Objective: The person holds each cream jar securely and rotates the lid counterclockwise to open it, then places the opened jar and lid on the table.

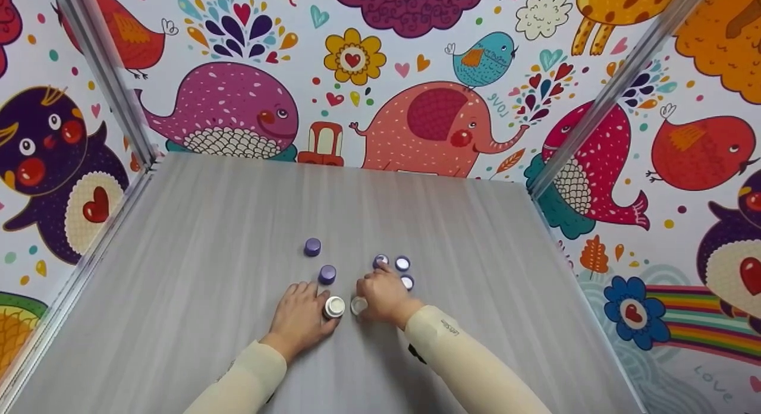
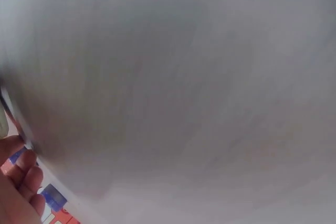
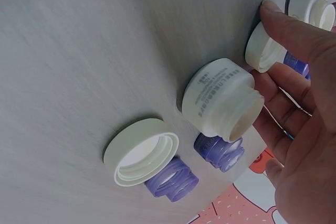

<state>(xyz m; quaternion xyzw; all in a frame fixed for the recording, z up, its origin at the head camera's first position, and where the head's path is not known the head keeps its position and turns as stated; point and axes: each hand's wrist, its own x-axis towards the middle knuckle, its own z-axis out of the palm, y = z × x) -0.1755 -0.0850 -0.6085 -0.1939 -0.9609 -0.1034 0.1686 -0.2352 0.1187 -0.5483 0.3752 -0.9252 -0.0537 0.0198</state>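
My left hand (image 1: 300, 319) lies on the table and grips a white open jar (image 1: 335, 307) between thumb and fingers. My right hand (image 1: 383, 292) pinches another small white jar (image 1: 358, 306) beside it; the right wrist view shows the thumb against this jar (image 3: 257, 48). One right finger reaches over a purple cap-like piece (image 1: 381, 261); contact cannot be told. Near the right palm stands a larger-looking white open jar (image 3: 215, 95) with printed text, next to a white ring-shaped lid (image 3: 122, 153). The left wrist view shows just the left fingers (image 2: 26, 179) at its edge.
Two purple caps (image 1: 313, 247) stand beyond my left hand. Purple pieces with white insides (image 1: 402, 263) lie beyond my right hand. The grey table (image 1: 238, 223) meets patterned walls (image 1: 410, 63) with metal edge posts (image 1: 110, 69).
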